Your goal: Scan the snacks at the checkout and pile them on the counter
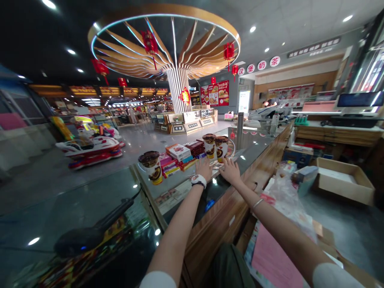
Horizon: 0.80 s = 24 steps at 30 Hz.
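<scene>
Both my arms reach out over a glass counter top [177, 188]. My left hand [204, 167], with a white watch on its wrist, lies open with fingers stretched toward a stack of small coloured boxes [179, 160]. My right hand [229, 169], a thin bracelet on its wrist, is open too, fingers spread just in front of two brown and white paper cups [216, 147]. A third cup of the same kind [153, 166] stands to the left of the boxes. Neither hand holds anything.
A metal flask [239, 125] stands farther along the counter. A dark handset-like object [90, 232] lies on the glass at near left. Behind the wooden counter edge are a cardboard box [342, 180], bags and pink paper [273, 260]. A ride-on toy car [90, 150] sits on the hall floor.
</scene>
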### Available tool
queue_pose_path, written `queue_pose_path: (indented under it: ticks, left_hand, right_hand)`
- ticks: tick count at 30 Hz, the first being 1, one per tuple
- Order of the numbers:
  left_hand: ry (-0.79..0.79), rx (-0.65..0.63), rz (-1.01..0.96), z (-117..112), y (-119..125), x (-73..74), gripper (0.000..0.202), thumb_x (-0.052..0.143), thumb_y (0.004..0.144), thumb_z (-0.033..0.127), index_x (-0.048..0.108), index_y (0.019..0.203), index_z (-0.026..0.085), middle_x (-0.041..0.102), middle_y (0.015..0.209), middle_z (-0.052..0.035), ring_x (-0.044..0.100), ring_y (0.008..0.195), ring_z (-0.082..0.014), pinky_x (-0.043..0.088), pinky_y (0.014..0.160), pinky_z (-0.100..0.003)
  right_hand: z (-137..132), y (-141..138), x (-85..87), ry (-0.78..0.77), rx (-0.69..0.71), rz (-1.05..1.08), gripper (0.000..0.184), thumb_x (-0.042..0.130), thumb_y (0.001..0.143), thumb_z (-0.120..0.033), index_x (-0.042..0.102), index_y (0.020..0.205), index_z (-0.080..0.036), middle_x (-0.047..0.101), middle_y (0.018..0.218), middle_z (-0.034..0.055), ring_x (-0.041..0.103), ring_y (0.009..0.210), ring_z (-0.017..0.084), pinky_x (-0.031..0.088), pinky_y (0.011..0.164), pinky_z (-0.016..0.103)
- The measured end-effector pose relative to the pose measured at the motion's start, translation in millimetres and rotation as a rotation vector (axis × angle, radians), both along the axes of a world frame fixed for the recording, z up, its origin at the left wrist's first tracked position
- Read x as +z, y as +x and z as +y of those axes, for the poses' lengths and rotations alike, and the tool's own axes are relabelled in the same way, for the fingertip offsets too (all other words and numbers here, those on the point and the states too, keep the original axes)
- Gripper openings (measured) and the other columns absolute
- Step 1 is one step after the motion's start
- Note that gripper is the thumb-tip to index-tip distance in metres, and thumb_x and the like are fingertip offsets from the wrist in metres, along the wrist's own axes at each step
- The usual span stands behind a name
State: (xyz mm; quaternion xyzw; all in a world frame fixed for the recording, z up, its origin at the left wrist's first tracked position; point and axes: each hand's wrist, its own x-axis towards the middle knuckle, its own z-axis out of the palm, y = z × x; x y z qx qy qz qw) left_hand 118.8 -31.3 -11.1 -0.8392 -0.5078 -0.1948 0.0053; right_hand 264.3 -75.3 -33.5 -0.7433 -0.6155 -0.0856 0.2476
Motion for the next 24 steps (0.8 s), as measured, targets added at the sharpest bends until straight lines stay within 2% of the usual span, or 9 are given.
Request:
queue_pose_path:
  ticks: [3, 6, 9, 17, 24]
  left_hand:
    - [0.014, 0.003, 0.011, -13.5, -12.6, 5.5, 0.057, 0.033, 0.099, 0.034, 0.038, 0.153, 0.017, 0.031, 0.163, -0.0095, 0.022, 0.151, -0.0385, 0.011, 0.124, -0.061]
    - [0.033, 0.017, 0.017, -27.3, -25.6, 10.8, 0.056, 0.035, 0.099, 0.035, 0.039, 0.153, 0.02, 0.031, 0.163, -0.0098, 0.023, 0.151, -0.0379, 0.011, 0.123, -0.062]
    - [0.037, 0.045, 0.013, -41.7, -39.4, 15.5, 0.057, 0.035, 0.099, 0.035, 0.037, 0.154, 0.019, 0.032, 0.163, -0.0114, 0.022, 0.151, -0.0372, 0.01, 0.124, -0.061]
    - [0.106, 0.079, 0.059, -86.0, -89.5, 22.1, 0.056, 0.036, 0.1, 0.036, 0.039, 0.153, 0.02, 0.033, 0.162, -0.0109, 0.024, 0.151, -0.0351, 0.014, 0.124, -0.059]
    - [0.151, 0.197, 0.169, -120.5, -132.7, 27.7, 0.056, 0.033, 0.101, 0.037, 0.037, 0.154, 0.019, 0.032, 0.163, -0.0061, 0.026, 0.151, -0.0313, 0.016, 0.125, -0.055]
  right_hand:
    - [-6.4, -3.8, 2.8, 0.06, 0.033, -0.059, 0.064, 0.045, 0.093, -0.035, 0.037, 0.153, -0.013, 0.032, 0.162, 0.0128, 0.032, 0.147, 0.035, 0.025, 0.118, 0.054]
    - [-12.6, -12.4, 5.5, 0.047, 0.088, -0.086, 0.065, 0.046, 0.092, -0.033, 0.037, 0.154, -0.014, 0.032, 0.162, 0.0099, 0.031, 0.148, 0.033, 0.024, 0.119, 0.054]
    - [-19.0, -26.4, 8.7, 0.05, 0.156, -0.09, 0.066, 0.047, 0.092, -0.033, 0.034, 0.155, -0.016, 0.031, 0.163, 0.0074, 0.031, 0.148, 0.03, 0.023, 0.12, 0.051]
    - [-47.7, -78.0, 26.3, 0.093, 0.376, -0.11, 0.067, 0.047, 0.093, -0.036, 0.033, 0.156, -0.017, 0.03, 0.163, 0.0085, 0.032, 0.148, 0.029, 0.022, 0.121, 0.05]
    - [-70.3, -126.1, 32.2, 0.137, 0.527, -0.118, 0.066, 0.047, 0.093, -0.034, 0.034, 0.155, -0.015, 0.032, 0.162, 0.0079, 0.034, 0.147, 0.029, 0.024, 0.121, 0.051]
